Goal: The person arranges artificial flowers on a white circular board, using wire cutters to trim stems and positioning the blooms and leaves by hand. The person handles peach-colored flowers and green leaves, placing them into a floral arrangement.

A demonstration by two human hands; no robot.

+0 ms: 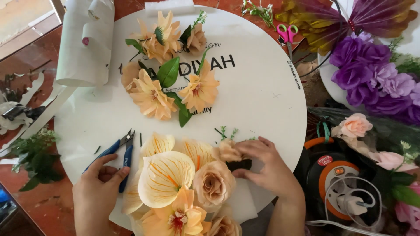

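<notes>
Left hand (96, 192): grip grasping blue cutters (116, 153), on round board (262, 87).
Right hand (267, 168): grip pinching small rose (228, 151), right of cutters.

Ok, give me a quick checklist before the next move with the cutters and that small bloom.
1. Left hand on blue-handled cutters: ok.
2. Cutter jaws open: ok.
3. Right hand touching small peach rose: ok.
4. Round white board has bare room above the rose: ok.
5. Rose fixed to the board: cannot tell.
6. Cream anthurium apart from the cutter jaws: ok.
</notes>
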